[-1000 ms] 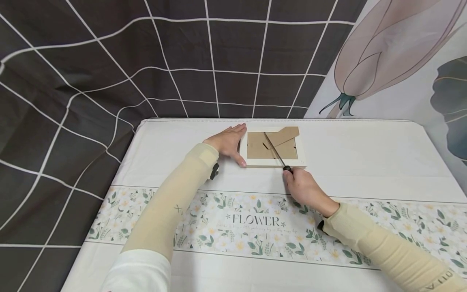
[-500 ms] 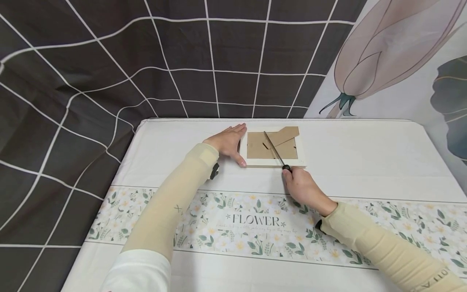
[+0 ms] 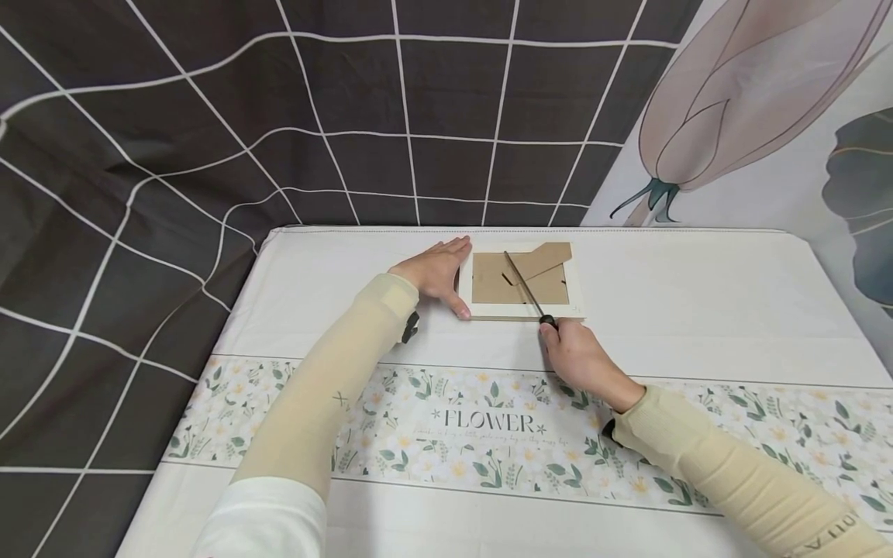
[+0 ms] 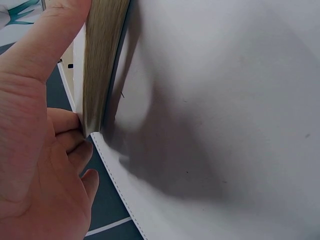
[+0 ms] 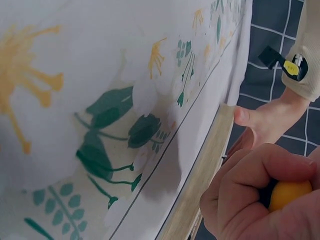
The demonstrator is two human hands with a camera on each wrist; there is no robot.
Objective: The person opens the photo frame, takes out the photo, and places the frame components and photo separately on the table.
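A picture frame (image 3: 523, 311) lies face down near the table's far edge, its brown backing board (image 3: 491, 287) and slanted cardboard stand leg (image 3: 553, 257) showing. My left hand (image 3: 436, 273) spans the frame's left end, thumb at the near corner and fingers at the far one. In the left wrist view those fingers curl against the wooden side (image 4: 102, 60). With my right hand (image 3: 580, 353) I grip a screwdriver (image 3: 527, 289). Its shaft slants over the backing, tip by the board's upper edge. The handle's yellow end (image 5: 290, 195) pokes out of my fist.
A white tablecloth (image 3: 698, 310) with a floral band (image 3: 446, 457) covers the table. Behind it hangs a dark cloth with white grid lines (image 3: 446, 101). Flower-printed fabric (image 3: 760, 93) hangs at the right.
My right hand and wrist have shifted very slightly left with the screwdriver. The left hand and the picture frame stay where they were.
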